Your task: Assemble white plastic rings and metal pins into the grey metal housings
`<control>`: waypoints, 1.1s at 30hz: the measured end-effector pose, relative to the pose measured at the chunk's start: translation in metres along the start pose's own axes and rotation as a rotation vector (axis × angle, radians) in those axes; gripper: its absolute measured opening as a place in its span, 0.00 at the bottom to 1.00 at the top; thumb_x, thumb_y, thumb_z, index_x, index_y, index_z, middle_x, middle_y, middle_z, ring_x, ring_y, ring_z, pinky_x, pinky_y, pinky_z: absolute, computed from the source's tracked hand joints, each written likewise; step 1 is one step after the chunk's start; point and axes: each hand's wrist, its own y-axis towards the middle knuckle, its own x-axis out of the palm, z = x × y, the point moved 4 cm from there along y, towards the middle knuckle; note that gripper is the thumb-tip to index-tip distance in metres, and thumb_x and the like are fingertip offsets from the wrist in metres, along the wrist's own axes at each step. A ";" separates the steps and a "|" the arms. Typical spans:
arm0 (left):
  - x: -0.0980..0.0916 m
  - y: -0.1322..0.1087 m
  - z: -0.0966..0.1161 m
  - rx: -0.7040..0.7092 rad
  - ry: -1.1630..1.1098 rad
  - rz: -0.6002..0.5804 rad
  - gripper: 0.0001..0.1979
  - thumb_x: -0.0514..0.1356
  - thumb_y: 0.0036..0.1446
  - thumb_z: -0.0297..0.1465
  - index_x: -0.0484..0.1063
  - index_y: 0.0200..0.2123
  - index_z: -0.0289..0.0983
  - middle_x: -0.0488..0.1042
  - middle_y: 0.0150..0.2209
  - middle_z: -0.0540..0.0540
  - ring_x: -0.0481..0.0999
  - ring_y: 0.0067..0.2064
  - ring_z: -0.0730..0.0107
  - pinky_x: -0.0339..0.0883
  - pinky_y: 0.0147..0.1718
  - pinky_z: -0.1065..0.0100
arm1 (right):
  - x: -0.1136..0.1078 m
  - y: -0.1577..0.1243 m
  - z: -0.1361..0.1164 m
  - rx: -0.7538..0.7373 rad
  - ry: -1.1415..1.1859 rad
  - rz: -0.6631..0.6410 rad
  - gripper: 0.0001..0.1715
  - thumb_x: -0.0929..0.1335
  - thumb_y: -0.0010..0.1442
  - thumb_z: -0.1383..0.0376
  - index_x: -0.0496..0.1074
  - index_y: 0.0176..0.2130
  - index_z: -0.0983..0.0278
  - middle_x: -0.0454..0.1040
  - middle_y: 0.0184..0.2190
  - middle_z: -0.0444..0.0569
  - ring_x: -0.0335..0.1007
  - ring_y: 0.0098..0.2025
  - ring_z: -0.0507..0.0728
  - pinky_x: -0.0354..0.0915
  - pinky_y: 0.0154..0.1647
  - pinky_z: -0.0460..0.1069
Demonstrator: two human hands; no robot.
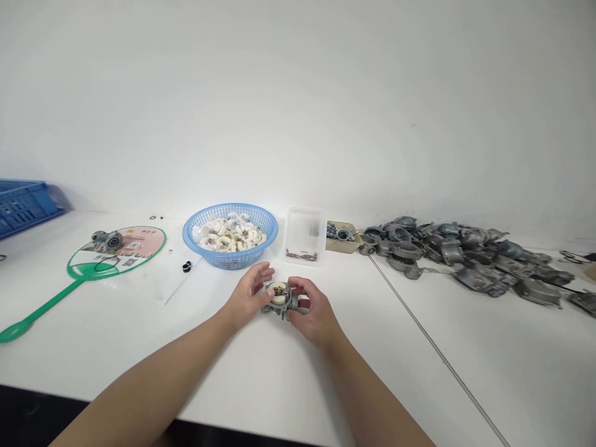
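Both my hands meet over a small grey metal carburetor body (279, 300) with a white float piece on top, resting on the white table (465, 347). My left hand (246, 295) curls around its left side, fingers closed against it. My right hand (314, 310) grips its right side, thumb and fingers pinched on the part. Just behind the hands stands a blue plastic basket (231, 234) filled with several white float pieces.
A clear plastic tray (305, 236) with small pins sits beside the basket, then a small box (342, 236) of parts. A heap of grey metal castings (470, 254) spreads at the right. A green hand fan (88, 267) bearing one casting lies left; a blue crate (23, 205) far left.
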 end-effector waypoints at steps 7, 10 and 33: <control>-0.011 0.005 -0.003 -0.064 -0.022 0.162 0.34 0.61 0.46 0.50 0.62 0.51 0.34 0.69 0.46 0.36 0.70 0.48 0.57 0.58 0.51 0.55 | 0.007 -0.003 -0.009 -0.045 0.042 -0.129 0.47 0.74 0.42 0.60 0.55 0.58 0.62 0.60 0.57 0.58 0.59 0.57 0.65 0.63 0.51 0.58; -0.011 0.006 -0.006 -0.070 -0.039 0.144 0.33 0.62 0.46 0.50 0.63 0.49 0.35 0.70 0.44 0.38 0.71 0.46 0.59 0.59 0.50 0.57 | 0.011 -0.001 -0.007 -0.027 0.024 -0.112 0.45 0.74 0.42 0.60 0.57 0.57 0.63 0.62 0.55 0.57 0.61 0.55 0.65 0.62 0.53 0.59; -0.019 0.007 -0.017 -0.115 0.016 0.225 0.33 0.60 0.45 0.51 0.67 0.46 0.32 0.73 0.40 0.38 0.73 0.40 0.61 0.61 0.48 0.55 | -0.023 -0.023 -0.018 0.175 -0.170 0.381 0.44 0.74 0.37 0.56 0.64 0.53 0.62 0.72 0.44 0.54 0.72 0.42 0.60 0.69 0.45 0.55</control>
